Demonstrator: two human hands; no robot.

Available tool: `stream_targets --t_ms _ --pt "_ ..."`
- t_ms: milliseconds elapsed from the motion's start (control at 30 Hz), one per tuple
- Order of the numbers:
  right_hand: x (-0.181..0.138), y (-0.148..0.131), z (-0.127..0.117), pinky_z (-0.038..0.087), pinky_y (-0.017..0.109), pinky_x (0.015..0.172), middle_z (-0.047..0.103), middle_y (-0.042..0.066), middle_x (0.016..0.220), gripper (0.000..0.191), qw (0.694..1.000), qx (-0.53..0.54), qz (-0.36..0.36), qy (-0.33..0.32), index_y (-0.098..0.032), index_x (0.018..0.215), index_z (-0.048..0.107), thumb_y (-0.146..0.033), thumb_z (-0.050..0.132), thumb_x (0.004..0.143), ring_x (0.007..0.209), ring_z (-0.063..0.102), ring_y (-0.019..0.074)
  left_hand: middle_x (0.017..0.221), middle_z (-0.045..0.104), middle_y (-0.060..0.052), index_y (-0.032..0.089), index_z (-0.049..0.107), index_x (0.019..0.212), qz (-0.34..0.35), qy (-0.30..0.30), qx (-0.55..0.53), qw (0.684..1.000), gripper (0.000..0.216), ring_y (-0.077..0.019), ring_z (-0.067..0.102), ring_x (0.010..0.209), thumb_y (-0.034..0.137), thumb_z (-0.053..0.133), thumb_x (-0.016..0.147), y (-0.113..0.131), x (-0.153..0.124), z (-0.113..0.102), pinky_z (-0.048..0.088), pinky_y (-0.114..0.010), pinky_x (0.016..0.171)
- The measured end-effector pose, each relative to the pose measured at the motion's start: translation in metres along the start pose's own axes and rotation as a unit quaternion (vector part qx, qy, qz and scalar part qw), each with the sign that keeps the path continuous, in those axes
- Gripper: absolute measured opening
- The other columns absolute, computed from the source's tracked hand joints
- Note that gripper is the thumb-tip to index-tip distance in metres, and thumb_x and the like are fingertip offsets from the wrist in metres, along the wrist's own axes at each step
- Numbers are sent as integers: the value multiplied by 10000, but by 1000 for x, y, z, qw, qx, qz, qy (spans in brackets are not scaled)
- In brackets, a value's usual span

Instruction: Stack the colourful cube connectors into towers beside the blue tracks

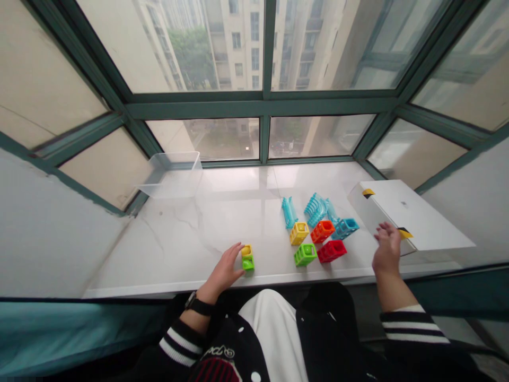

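On the white marble sill [191,233], my left hand [225,270] pinches a small stack: a yellow block on a green block [247,258]. My right hand [386,246] rests with fingers spread against the near corner of a white box [409,215] at the right. Between the hands lie loose toy blocks: yellow [299,233], orange [322,231], green [305,254], red [332,251] and light blue [347,227]. Behind them lie light blue ribbed track pieces [316,208].
A clear plastic tub [175,175] stands at the back left of the sill, by the window. Green window frames close the sill on three sides. My lap, in a dark jacket with striped cuffs, is below the front edge.
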State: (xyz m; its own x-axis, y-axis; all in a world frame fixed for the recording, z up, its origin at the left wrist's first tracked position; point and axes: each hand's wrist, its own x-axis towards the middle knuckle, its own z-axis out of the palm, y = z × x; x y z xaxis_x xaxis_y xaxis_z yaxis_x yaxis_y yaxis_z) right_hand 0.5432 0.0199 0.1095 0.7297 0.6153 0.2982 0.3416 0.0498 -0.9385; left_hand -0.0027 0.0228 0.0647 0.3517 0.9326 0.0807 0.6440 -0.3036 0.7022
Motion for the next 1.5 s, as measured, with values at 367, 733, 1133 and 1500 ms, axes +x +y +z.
stream_targets --t_ms 367,733,1133,1500 --pt "-114 -152 66 567 451 979 704 87 1092 208 918 64 -244 -305 -244 1136 715 -363 607 1005 1051 680 250 1473 509 -115 260 587 1369 12 47 -79 996 656 -300 531 1418 136 774 752 26 11 4 446 -550 1223" --pt "-186 -153 153 564 331 771 757 85 1097 617 825 -82 -13 -559 -210 1523 461 -418 671 982 794 724 182 1534 386 -127 323 447 1505 125 130 -214 960 801 -322 455 1465 335 868 823 86 15 -10 520 -560 1165" --pt "-183 -144 141 570 332 807 747 74 1152 630 815 -73 -73 -570 -248 1481 514 -317 747 900 831 712 176 1424 662 -137 221 568 1442 -63 47 -437 896 613 -308 644 1307 551 706 944 76 25 -1 495 -508 1161" --pt "-190 -127 144 614 378 904 707 119 1293 627 832 -69 -71 -546 -227 1484 525 -289 731 895 1008 739 222 1320 695 -124 232 552 1392 -137 220 -453 853 656 -254 703 1180 565 783 876 57 24 -15 562 -444 1047"
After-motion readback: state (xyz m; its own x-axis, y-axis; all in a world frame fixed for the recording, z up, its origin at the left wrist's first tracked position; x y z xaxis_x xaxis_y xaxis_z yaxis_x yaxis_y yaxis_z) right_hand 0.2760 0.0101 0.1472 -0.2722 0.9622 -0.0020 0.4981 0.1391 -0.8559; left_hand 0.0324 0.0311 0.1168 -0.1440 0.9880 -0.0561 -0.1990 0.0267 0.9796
